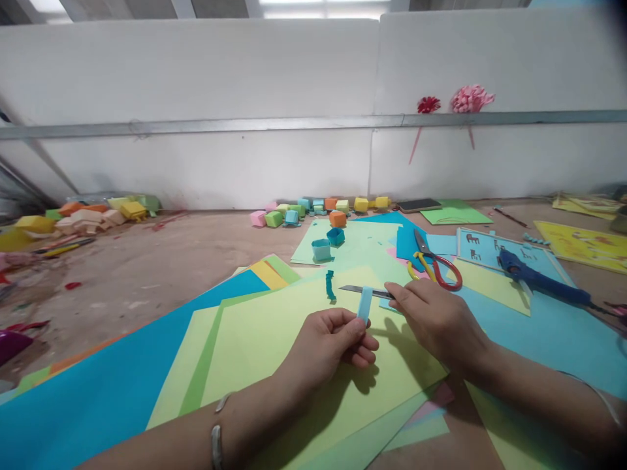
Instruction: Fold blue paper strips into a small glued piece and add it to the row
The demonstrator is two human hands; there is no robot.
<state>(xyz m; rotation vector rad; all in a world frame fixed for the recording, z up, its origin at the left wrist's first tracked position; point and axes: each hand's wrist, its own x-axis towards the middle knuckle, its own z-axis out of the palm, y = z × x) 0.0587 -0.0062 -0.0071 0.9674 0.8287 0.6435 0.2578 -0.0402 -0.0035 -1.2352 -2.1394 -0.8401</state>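
My left grip (333,339) pinched the pale-blue paper strip (364,308) low, apparently leaving its top free for the metal blade (350,288) clasped in my right grip (435,320). Strip stood tilted over yellow-green paper (259,339).

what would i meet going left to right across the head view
Small red scrap, pink block, curled teal piece, light blue strip in the left hand, right hand, blue glue gun.

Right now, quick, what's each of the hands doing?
Left hand: closed, holding a light blue strip.
Right hand: closed, holding a pointed metal tool.
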